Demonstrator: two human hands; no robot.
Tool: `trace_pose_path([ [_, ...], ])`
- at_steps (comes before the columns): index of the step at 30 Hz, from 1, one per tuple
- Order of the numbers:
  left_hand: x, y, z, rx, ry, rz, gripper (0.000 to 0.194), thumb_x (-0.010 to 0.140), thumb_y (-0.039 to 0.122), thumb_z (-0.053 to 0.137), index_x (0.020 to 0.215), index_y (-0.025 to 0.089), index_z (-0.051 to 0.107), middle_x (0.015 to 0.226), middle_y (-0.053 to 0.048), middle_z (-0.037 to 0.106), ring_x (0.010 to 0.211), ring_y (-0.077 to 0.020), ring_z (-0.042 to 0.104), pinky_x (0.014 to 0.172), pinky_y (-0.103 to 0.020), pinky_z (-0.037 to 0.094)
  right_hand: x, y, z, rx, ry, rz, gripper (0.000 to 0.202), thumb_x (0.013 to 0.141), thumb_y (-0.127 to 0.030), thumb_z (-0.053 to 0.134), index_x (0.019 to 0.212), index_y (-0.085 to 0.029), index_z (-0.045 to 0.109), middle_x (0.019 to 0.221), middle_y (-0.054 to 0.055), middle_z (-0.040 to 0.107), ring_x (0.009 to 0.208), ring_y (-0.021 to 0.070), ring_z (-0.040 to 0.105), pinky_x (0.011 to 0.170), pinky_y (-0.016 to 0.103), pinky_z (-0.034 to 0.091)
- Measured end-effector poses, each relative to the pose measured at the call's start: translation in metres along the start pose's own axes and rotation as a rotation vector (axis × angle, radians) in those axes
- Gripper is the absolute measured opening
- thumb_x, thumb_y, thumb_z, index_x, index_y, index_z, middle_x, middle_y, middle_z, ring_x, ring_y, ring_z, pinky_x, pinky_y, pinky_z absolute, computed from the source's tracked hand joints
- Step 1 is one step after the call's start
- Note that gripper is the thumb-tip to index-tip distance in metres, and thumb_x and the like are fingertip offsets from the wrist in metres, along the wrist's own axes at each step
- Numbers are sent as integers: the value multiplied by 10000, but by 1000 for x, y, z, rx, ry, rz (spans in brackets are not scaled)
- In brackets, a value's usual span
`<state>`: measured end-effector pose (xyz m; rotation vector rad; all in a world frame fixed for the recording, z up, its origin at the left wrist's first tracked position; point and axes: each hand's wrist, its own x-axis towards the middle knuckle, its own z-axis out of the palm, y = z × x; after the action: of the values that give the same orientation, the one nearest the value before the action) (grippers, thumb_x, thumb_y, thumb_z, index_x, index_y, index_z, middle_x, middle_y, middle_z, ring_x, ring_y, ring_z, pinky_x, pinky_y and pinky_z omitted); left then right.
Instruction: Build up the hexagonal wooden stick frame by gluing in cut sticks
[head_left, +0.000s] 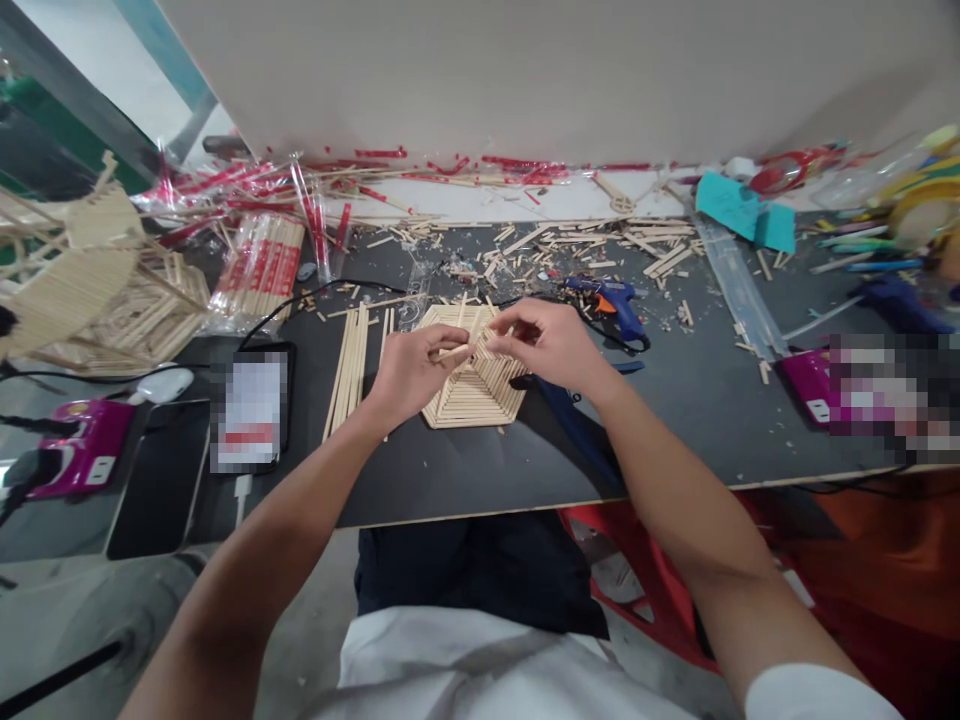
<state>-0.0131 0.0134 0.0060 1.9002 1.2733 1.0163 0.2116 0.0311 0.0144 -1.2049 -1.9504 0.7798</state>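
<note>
A hexagonal piece built from rows of thin wooden sticks [474,405] lies on the dark tabletop in front of me. Above its left side, my left hand [411,372] is closed in a pinch on a short wooden stick [454,353]. My right hand [551,342] hovers over the right part of the hexagon with thumb and fingertips together; whatever they hold is too small to make out. Both sets of fingertips are close together near the hexagon's middle and hide part of it. Long loose sticks [346,370] lie just left of my left hand.
A blue glue gun [619,305] and blue-handled pliers [574,425] lie to the right. Stick scraps [585,240] litter the back. Phones [251,410], a purple power strip [82,450], packed sticks [259,265] and a larger stick-built model [97,270] stand left.
</note>
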Motion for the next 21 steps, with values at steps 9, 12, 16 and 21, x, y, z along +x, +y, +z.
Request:
trace_pose_path([
  [9, 13, -13, -6, -252, 99, -328, 274, 661, 324, 887, 845, 161, 764, 819, -93, 800, 678, -183, 721, 599, -286, 590, 10, 20, 11, -391, -17, 269, 174, 849, -320, 738, 744, -223, 639, 743, 63, 689, 668, 198, 585, 649, 353, 421],
  [12, 13, -15, -4, -278, 113, -286, 280, 669, 347, 884, 846, 166, 764, 819, -95, 797, 693, -186, 723, 607, -293, 588, 12, 22, 15, -420, -14, 267, 197, 859, -270, 704, 690, -232, 608, 680, 65, 651, 626, 197, 549, 626, 351, 402],
  [16, 13, -14, -4, -271, 125, -242, 238, 719, 347, 847, 848, 167, 761, 834, -98, 794, 724, -184, 724, 622, -288, 579, 13, 22, 15, -415, 7, 222, 202, 894, -266, 656, 718, -230, 565, 732, 82, 657, 668, 206, 552, 657, 361, 411],
  [21, 12, -12, -4, -283, 123, -245, 236, 740, 363, 826, 837, 168, 734, 817, -69, 779, 720, -164, 697, 665, -290, 562, 7, 11, 13, -161, 77, 86, 199, 956, -370, 588, 829, -223, 544, 762, 40, 633, 671, 167, 528, 684, 332, 416],
])
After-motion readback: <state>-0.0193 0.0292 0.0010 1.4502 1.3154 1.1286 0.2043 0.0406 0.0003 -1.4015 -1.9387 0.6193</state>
